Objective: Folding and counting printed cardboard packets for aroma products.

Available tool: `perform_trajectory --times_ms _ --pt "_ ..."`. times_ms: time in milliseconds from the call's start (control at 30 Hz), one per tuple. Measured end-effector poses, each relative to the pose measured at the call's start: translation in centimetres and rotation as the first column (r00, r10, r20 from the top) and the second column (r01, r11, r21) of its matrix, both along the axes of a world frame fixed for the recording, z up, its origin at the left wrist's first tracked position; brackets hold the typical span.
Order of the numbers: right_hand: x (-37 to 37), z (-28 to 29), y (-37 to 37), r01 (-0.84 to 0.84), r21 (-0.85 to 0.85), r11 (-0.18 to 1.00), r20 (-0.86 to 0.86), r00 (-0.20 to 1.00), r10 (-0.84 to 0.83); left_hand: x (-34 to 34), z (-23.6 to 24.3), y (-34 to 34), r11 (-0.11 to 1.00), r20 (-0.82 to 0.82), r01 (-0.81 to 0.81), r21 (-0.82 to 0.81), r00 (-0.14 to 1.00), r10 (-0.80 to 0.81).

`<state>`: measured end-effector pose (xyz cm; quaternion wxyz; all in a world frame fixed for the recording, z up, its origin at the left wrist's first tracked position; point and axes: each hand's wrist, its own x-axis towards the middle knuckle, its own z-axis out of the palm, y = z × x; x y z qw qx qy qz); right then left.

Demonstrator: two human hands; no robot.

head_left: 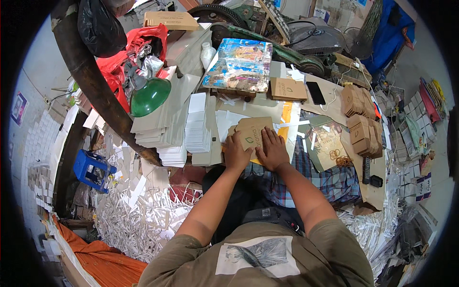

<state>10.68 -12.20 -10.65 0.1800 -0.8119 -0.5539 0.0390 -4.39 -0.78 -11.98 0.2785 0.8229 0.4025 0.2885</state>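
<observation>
One bench [376, 197], paper-strewn. One plaid cloth [334, 184], at its near edge. One flat brown kraft carton [253, 126], green leaf print, before me on the bench. My left hand [237, 152] and right hand [273, 150], palms down upon it, fingers extended. One black smartphone [316, 93], beyond, rightward.

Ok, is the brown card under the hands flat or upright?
Flat: the brown card lies under the left hand and right hand, no panel standing.

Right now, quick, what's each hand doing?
Left hand: open, resting on the left side of the brown printed cardboard.
Right hand: open, palm down on its right side.
</observation>
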Motion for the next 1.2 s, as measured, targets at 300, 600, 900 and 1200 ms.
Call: perform_trajectory --times_ms 300,600,900,1200 --pt "0.2 0.1 0.0 0.002 0.013 1.0 -0.022 1.0 -0.002 0.0 0.2 0.1 1.0 -0.003 0.001 0.008 1.0 -0.001" --pt "0.0 -0.3 0.0 0.0 0.035 0.999 -0.003 1.0 0.0 -0.7 0.0 0.0 1.0 0.037 0.011 0.022 0.999 -0.012" --pt "0.1 -0.9 0.5 -0.027 0.02 0.999 0.033 0.999 0.026 -0.9 -3.4 2.9 0.996 0.081 0.017 0.089 0.996 -0.024" --pt "0.2 -1.5 0.2 -0.042 0.045 0.998 0.062 0.997 0.04 -0.8 -2.5 2.1 1.0 0.023 0.016 0.017 1.0 -0.017"
